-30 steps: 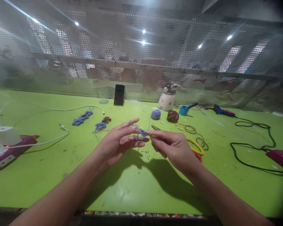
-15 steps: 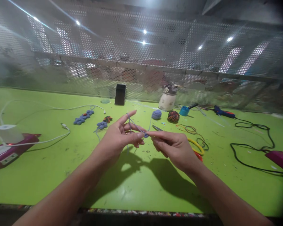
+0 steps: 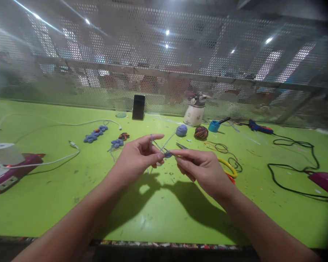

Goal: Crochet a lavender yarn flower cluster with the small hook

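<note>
Between my fingertips is a small piece of blue-purple crochet work (image 3: 168, 154). My left hand (image 3: 139, 154) pinches its near side between thumb and fingers, with yarn looped over the raised index finger. That yarn runs back to a blue-purple yarn ball (image 3: 181, 130). On the other side, my right hand (image 3: 200, 165) is closed in a pinch round a thin crochet hook, mostly hidden by the fingers, its tip at the piece. Scissors with yellow and red handles (image 3: 229, 168) lie partly behind my right hand.
Left lie crocheted flowers (image 3: 95, 134), a flower with a yarn tail (image 3: 117, 143) and a purple power strip (image 3: 16, 173) with white cables. Farther back are a phone (image 3: 138, 107), a multicolour yarn ball (image 3: 201, 133), a jug-like bottle (image 3: 194, 112), blue tape (image 3: 213, 126) and a glue gun (image 3: 260, 126).
My left index finger has lowered and points more to the right. The yarn now crosses in front of it near the piece. The right hand has hardly moved.
</note>
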`<action>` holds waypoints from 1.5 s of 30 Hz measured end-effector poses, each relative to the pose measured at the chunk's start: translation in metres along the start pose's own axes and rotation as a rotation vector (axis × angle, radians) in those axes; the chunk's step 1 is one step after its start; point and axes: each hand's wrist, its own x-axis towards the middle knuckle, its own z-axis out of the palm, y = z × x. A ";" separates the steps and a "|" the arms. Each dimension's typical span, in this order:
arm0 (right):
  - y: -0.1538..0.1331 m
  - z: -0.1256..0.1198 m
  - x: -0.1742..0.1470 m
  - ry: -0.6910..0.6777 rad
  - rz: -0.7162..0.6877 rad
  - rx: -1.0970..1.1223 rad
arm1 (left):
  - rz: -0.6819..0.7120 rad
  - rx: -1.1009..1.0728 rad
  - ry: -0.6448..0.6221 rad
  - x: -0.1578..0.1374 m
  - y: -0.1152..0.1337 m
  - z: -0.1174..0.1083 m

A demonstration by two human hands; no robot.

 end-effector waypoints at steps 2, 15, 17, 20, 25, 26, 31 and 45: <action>0.000 0.001 0.001 0.010 0.033 0.049 | -0.023 -0.012 0.008 0.001 -0.002 -0.001; -0.005 0.008 0.005 0.076 0.194 0.143 | -0.116 -0.059 -0.044 0.001 -0.009 0.001; -0.006 0.008 0.005 0.076 0.201 0.142 | -0.136 -0.093 -0.046 0.001 -0.010 0.002; -0.007 0.009 0.004 0.068 0.201 0.135 | -0.153 -0.135 -0.048 0.000 -0.011 0.005; -0.007 0.009 0.003 0.014 0.162 0.075 | -0.167 -0.216 -0.027 0.000 -0.011 0.007; -0.006 0.008 0.003 0.011 0.151 0.056 | -0.172 -0.233 -0.015 0.000 -0.011 0.007; -0.004 0.009 0.003 0.049 0.141 0.026 | -0.163 -0.274 0.013 0.000 -0.010 0.008; -0.001 0.005 0.001 -0.008 0.032 -0.085 | -0.157 -0.315 -0.053 0.000 -0.011 0.008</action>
